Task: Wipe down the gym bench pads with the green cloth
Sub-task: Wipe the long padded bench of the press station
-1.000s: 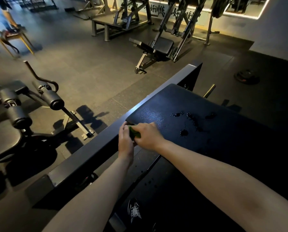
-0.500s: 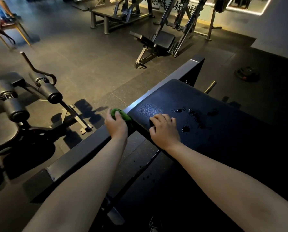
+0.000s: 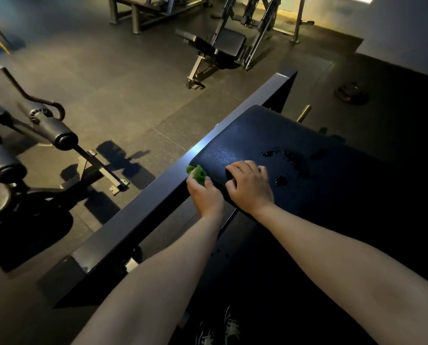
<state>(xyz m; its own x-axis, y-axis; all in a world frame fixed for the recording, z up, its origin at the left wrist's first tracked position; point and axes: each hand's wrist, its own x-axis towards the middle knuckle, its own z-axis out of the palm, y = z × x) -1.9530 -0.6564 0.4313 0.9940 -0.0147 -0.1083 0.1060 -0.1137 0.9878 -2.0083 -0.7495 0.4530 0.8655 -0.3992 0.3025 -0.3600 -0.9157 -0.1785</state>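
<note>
A black bench pad (image 3: 262,138) slopes away in front of me, with wet dark droplets (image 3: 290,158) on its top. My left hand (image 3: 204,195) grips the bunched green cloth (image 3: 197,173) against the pad's near left corner, beside the metal frame rail (image 3: 153,202). My right hand (image 3: 250,185) rests on the pad's near edge, fingers curled over the top, just right of the left hand and close to the droplets.
A leg machine with round roller pads (image 3: 58,133) stands on the floor to the left. Another bench machine (image 3: 222,46) is farther back. A weight plate (image 3: 352,92) lies on the floor at the right. My shoes (image 3: 220,329) show below.
The cloth passed from between both hands into my left hand, which now holds it at the pad's left corner. My right hand moved onto the pad's edge. The view came closer.
</note>
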